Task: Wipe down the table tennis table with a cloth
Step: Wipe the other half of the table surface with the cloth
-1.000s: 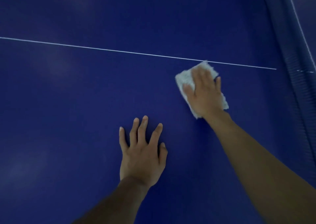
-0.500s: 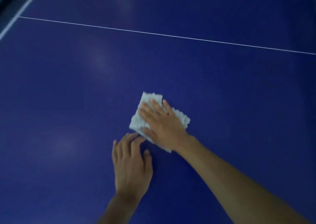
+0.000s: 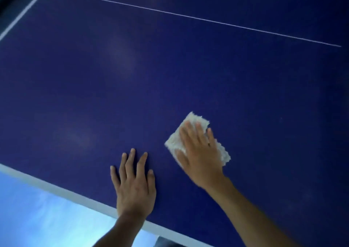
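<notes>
The dark blue table tennis table (image 3: 132,88) fills most of the view, with a thin white centre line (image 3: 188,16) running across its far part. A folded white cloth (image 3: 174,140) lies flat on the table right of centre. My right hand (image 3: 198,152) presses down on the cloth with straight, spread fingers and covers most of it. My left hand (image 3: 134,182) rests flat on the bare table surface just left of the cloth, fingers straight and spread, holding nothing.
The table's white near edge band (image 3: 56,190) runs diagonally across the lower left, with a pale blue floor (image 3: 37,218) below it. Another white edge line (image 3: 20,18) shows at the upper left corner.
My right hand slid the cloth from near the centre line toward me, then a little to the right, away from my left hand. The view shifted; the table's near edge now shows.
</notes>
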